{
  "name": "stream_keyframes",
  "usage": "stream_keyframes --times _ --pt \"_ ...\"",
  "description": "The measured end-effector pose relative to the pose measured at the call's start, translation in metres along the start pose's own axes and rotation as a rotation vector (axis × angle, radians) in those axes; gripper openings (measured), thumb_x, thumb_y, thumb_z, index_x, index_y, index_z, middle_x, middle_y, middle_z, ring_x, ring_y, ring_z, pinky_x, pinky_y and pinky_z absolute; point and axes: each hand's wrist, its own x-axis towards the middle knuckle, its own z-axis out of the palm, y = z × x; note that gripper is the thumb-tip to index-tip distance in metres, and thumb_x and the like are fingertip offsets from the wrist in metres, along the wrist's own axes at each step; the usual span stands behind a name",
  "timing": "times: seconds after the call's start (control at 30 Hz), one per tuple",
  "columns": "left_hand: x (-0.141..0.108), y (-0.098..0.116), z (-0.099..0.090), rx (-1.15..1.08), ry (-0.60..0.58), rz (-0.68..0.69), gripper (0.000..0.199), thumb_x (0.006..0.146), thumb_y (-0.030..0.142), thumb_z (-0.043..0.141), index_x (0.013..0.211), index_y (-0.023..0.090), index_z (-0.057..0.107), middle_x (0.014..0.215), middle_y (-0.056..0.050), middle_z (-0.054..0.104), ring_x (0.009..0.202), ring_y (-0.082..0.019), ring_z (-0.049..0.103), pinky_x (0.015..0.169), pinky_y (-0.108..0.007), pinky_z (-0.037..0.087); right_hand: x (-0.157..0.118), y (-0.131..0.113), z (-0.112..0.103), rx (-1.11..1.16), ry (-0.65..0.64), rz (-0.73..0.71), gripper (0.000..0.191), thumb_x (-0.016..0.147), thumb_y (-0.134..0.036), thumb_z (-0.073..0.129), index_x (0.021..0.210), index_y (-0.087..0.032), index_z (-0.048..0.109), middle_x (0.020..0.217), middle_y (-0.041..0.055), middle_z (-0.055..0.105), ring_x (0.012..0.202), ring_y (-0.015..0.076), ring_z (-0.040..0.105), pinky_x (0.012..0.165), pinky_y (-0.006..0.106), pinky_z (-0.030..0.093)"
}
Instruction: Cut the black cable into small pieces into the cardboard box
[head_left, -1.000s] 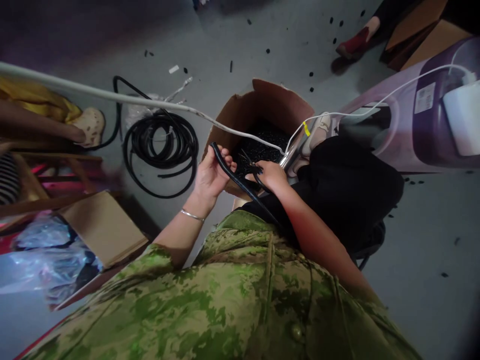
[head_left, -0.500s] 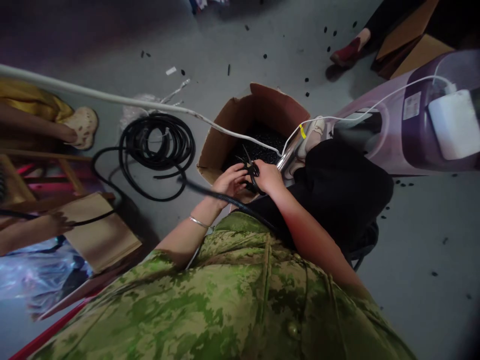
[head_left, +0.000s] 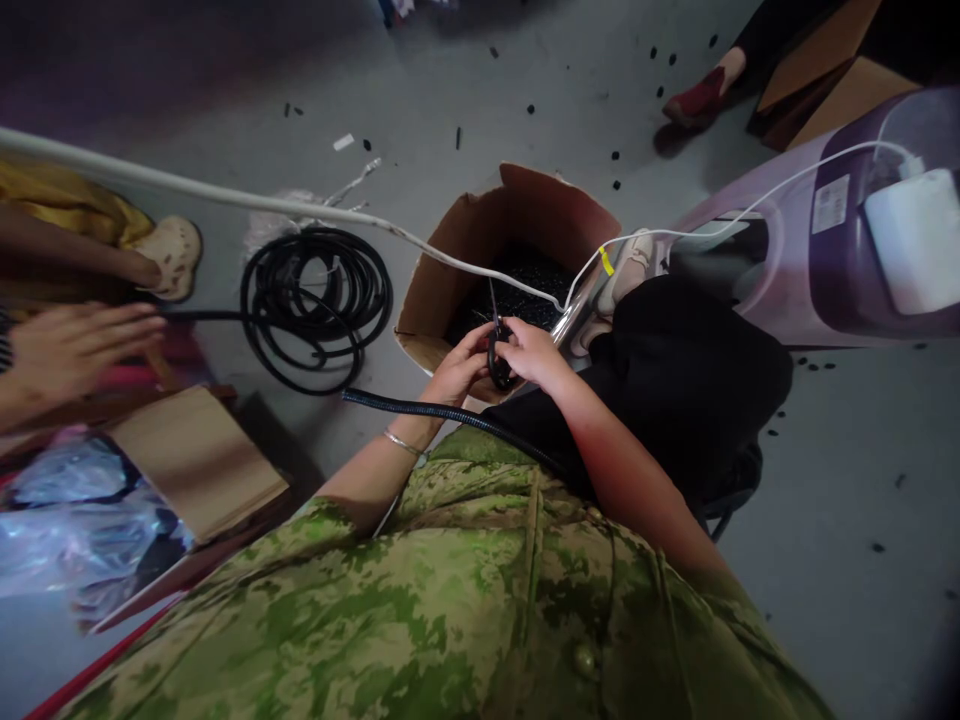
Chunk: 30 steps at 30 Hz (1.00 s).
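My right hand (head_left: 532,353) is closed on a pair of scissors (head_left: 495,356) with black handles, their thin blades pointing away from me. Close against it, my left hand (head_left: 457,374) has curled fingers touching the scissors' side; whatever small thing lies in them is hidden. Both hands are above the near edge of an open cardboard box (head_left: 429,290), which holds many small black pieces (head_left: 529,275). A black corrugated tube (head_left: 420,406) lies across my left forearm and runs over my lap.
A white cable (head_left: 285,205) stretches over the box. Coiled black tubing (head_left: 259,290) lies on the floor to the left, near another person's hand (head_left: 82,355). At right stands a purple-white machine (head_left: 795,235). Small black bits are scattered over the floor (head_left: 427,90).
The scissors have turned more upright, and my hands have drawn closer together. The corrugated tube's free end has dropped lower. At left, the other person's hand has moved up, away from the cardboard.
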Motion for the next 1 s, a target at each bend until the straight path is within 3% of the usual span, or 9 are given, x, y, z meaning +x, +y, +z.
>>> stream_keyframes --times 0.2,0.3,0.43,0.5,0.6,0.67,0.77,0.9,1.0 --pt "0.0 0.0 -0.002 0.126 0.026 0.076 0.064 0.069 0.039 0.081 0.125 0.019 0.057 0.109 -0.008 0.066 0.094 -0.018 0.062 0.077 -0.025 0.051 -0.006 -0.006 0.001 0.411 -0.166 0.046 0.047 0.097 -0.026 0.044 0.143 -0.025 0.045 0.121 0.0071 0.066 0.077 0.0148 0.07 0.06 0.027 0.061" --pt "0.001 -0.003 -0.005 0.135 0.025 0.092 0.067 0.067 0.043 0.082 0.125 0.019 0.057 0.109 -0.007 0.065 0.093 -0.018 0.062 0.076 -0.025 0.052 -0.01 -0.012 -0.001 0.49 -0.212 0.048 0.044 0.098 -0.025 0.042 0.142 -0.025 0.047 0.118 0.0071 0.068 0.081 0.0152 0.071 0.062 0.026 0.062" --pt "0.002 -0.008 -0.006 0.095 -0.005 0.126 0.078 0.059 0.034 0.089 0.128 0.023 0.054 0.109 -0.005 0.063 0.092 -0.016 0.062 0.074 -0.023 0.053 -0.012 -0.015 -0.002 0.516 -0.253 0.034 0.046 0.1 -0.027 0.037 0.146 -0.027 0.041 0.115 0.0049 0.071 0.085 0.0142 0.071 0.068 0.027 0.061" --pt "0.003 -0.01 -0.005 0.094 0.023 0.141 0.082 0.056 0.032 0.089 0.13 0.023 0.053 0.109 -0.004 0.064 0.092 -0.017 0.062 0.074 -0.024 0.053 -0.011 -0.014 0.0 0.437 -0.246 0.001 0.047 0.1 -0.03 0.038 0.147 -0.029 0.04 0.12 0.004 0.069 0.086 0.0142 0.071 0.072 0.028 0.061" --pt "0.003 -0.013 -0.001 0.11 0.096 0.164 0.079 0.059 0.034 0.087 0.13 0.023 0.055 0.108 -0.004 0.066 0.098 -0.019 0.062 0.079 -0.025 0.052 -0.007 -0.011 0.004 0.123 -0.151 -0.046 0.049 0.098 -0.034 0.045 0.147 -0.032 0.041 0.124 0.0031 0.068 0.097 0.0186 0.07 0.084 0.032 0.058" --pt "0.003 -0.014 0.002 0.116 0.11 0.166 0.075 0.062 0.036 0.084 0.13 0.023 0.055 0.108 -0.004 0.068 0.101 -0.02 0.062 0.083 -0.027 0.052 -0.006 -0.011 0.007 -0.118 -0.071 -0.079 0.05 0.098 -0.034 0.044 0.148 -0.029 0.041 0.117 0.006 0.071 0.105 0.0237 0.068 0.091 0.036 0.054" --pt "0.004 -0.014 0.004 0.14 0.103 0.148 0.07 0.065 0.034 0.081 0.129 0.022 0.057 0.105 -0.003 0.069 0.099 -0.02 0.063 0.081 -0.026 0.051 -0.01 -0.015 0.007 -0.348 0.019 -0.112 0.047 0.1 -0.036 0.038 0.145 -0.025 0.046 0.108 0.0112 0.073 0.104 0.0291 0.068 0.091 0.04 0.051" --pt "0.003 -0.005 -0.006 0.15 0.144 0.057 0.059 0.067 0.024 0.072 0.125 0.021 0.058 0.095 -0.002 0.066 0.077 -0.014 0.064 0.067 -0.024 0.052 -0.016 -0.02 0.0 -0.462 0.104 -0.061 0.038 0.099 -0.036 0.039 0.121 -0.021 0.066 0.102 0.0137 0.074 0.099 0.0289 0.068 0.086 0.037 0.049" --pt "0.002 0.002 -0.023 0.217 0.19 0.051 0.06 0.067 0.021 0.065 0.126 0.02 0.056 0.097 -0.001 0.062 0.069 -0.01 0.062 0.064 -0.023 0.051 -0.015 -0.017 -0.001 -0.332 0.13 -0.117 0.031 0.097 -0.035 0.045 0.107 -0.022 0.072 0.094 0.0073 0.075 0.092 0.0223 0.068 0.081 0.029 0.047"
